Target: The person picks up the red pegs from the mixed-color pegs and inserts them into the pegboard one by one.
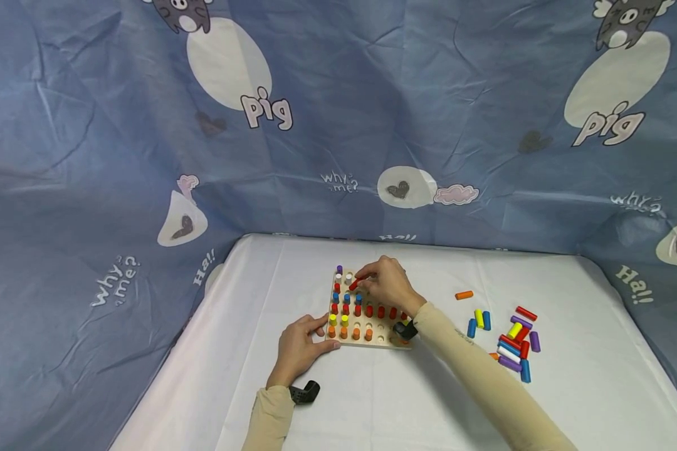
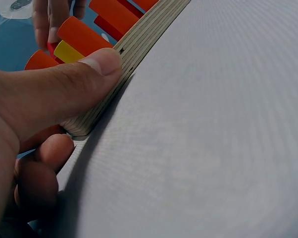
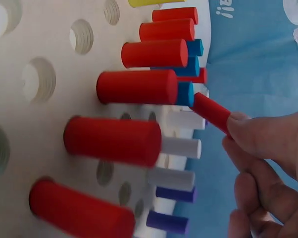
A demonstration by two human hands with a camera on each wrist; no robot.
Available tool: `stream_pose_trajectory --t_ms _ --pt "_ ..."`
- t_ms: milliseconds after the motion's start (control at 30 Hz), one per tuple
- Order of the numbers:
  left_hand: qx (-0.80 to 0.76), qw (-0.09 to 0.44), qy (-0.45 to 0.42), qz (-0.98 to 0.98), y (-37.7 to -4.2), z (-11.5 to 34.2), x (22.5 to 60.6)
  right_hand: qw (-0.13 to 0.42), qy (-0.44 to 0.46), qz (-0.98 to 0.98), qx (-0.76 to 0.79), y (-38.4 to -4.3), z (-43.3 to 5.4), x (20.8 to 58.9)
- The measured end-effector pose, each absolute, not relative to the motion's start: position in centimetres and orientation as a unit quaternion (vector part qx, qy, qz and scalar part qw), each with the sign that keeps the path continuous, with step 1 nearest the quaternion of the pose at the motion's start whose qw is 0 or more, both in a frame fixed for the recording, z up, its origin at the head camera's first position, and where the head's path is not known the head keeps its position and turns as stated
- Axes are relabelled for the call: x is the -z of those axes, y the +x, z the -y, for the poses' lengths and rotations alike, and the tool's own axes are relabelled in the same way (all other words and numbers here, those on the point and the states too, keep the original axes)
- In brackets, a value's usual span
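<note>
A wooden pegboard point(image 1: 375, 342) lies on the table with rows of coloured pegs standing in its holes. My left hand point(image 1: 299, 346) grips its near left corner; in the left wrist view the thumb point(image 2: 89, 74) presses on the front edge, the other fingers curled at the side. Between thumb and fingertips my right hand point(image 1: 388, 282) pinches a red peg point(image 3: 212, 113), tilted above the board's far left part. Near it stand white pegs point(image 3: 181, 147) and blue pegs point(image 3: 184, 93). A row of red pegs point(image 3: 112, 141) crosses the middle of the board.
To the board's right lies a loose pile of pegs, with a white peg point(image 1: 509, 353) and a purple peg point(image 1: 535, 341) among them. An orange peg point(image 1: 464, 295) lies apart, farther back. Behind the table hangs a blue printed cloth point(image 1: 327, 138).
</note>
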State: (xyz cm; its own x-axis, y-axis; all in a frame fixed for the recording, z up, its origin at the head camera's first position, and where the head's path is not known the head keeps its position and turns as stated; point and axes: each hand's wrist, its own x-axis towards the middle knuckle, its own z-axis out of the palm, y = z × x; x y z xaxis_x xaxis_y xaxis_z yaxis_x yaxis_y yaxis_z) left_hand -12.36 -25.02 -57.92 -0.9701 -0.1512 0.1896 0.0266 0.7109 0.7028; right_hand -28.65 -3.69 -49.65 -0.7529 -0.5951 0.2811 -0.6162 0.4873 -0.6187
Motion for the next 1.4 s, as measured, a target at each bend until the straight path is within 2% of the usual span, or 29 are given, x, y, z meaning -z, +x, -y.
stream_pose_trajectory --t_ms 400,933,1233,1400 --pt "0.386 0.116 0.032 0.915 -12.2 24.8 57.9 -0.006 0.341 0.884 -0.320 -28.1 4.6 51.0" --pt "0.393 0.119 0.032 0.911 -12.2 24.7 58.1 0.043 0.349 0.899 -0.263 -27.7 4.9 51.2" --pt "0.388 0.126 0.032 0.912 -12.3 24.9 58.1 0.036 0.352 0.900 -0.254 -28.1 4.9 51.5" --pt "0.388 0.119 0.036 0.913 -12.2 24.9 57.9 0.053 0.359 0.899 -0.246 -28.1 5.5 51.3"
